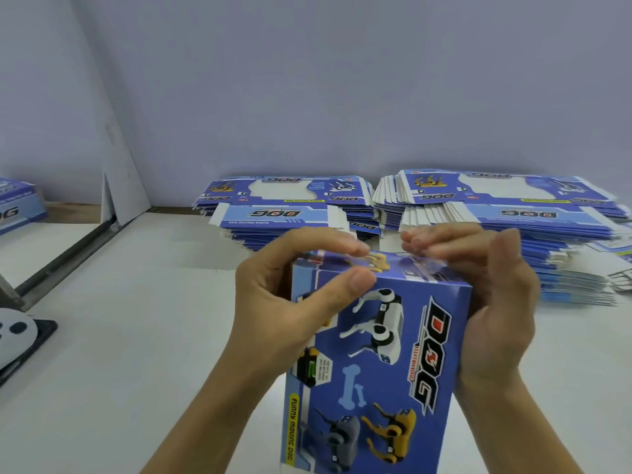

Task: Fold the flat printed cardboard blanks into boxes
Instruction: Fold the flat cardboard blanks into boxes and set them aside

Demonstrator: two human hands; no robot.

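Note:
A blue printed box (383, 364) with robot dogs and the word DOG stands upright in front of me, formed into shape. My left hand (284, 302) grips its left side, thumb on the front panel near the top edge and fingers curved over the top. My right hand (492, 292) holds the right side, its fingers bent over the top end flap. Behind the box lie two stacks of flat printed blanks, a left stack (290, 206) and a larger right stack (513, 227).
The white table (136, 336) runs to a grey wall. A white board (119, 186) leans at the back left. Another blue box (17, 206) sits at the far left edge. A white and black object (17, 333) lies at the left.

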